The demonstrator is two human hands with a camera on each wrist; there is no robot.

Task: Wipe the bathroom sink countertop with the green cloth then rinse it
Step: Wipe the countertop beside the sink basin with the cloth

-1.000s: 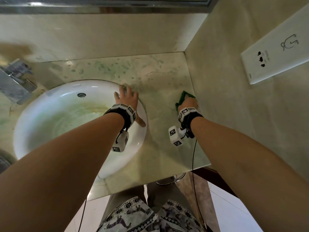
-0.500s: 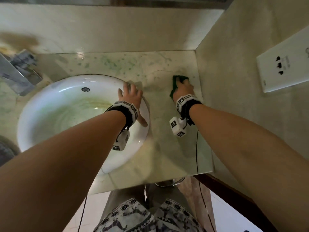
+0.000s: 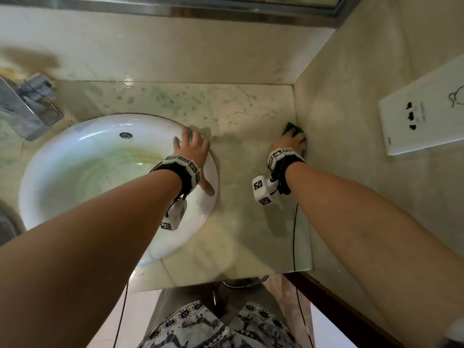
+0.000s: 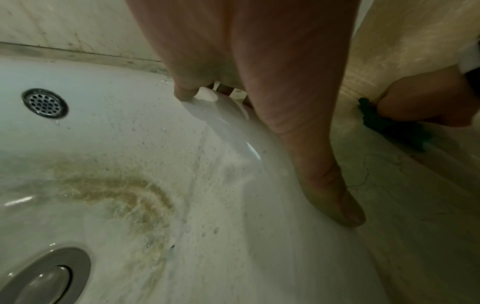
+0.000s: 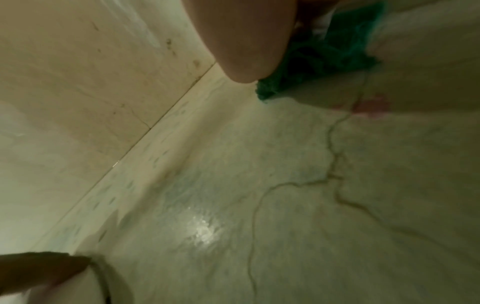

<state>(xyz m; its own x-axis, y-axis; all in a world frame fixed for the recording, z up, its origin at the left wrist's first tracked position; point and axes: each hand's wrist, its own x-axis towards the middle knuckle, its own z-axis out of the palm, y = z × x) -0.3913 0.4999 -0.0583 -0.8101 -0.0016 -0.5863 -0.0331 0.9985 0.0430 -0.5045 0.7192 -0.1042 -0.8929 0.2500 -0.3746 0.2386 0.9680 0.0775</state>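
Pressing down on the green cloth [image 3: 291, 128], the right hand [image 3: 288, 143] has its fingers bent over the bunched fabric, the thumb [image 5: 244, 41] alongside it in the right wrist view; the cloth lies on the countertop [image 3: 251, 156] hard against the side wall [image 3: 351, 172], near the back right corner. How tightly the fingers close on the cloth cannot be told, since the back of the hand covers them.

Across from it, the left hand [image 3: 192, 149] lies spread with straight fingers on the right rim of the sink [image 3: 75, 151], holding nothing; one fingertip [image 4: 183, 94] touches the white rim and the thumb [image 4: 335, 193] reaches along the rim's outer edge toward the countertop. Both wrists wear black straps with white marker blocks.

Inside the sink a brownish streak curves above the drain plug [image 4: 44, 277], and an overflow hole [image 3: 124, 135] sits in the far wall. A metal tap [image 3: 25, 109] stands at the left. A white socket plate [image 3: 424, 114] is on the side wall, and greenish marks dot the countertop behind the sink.
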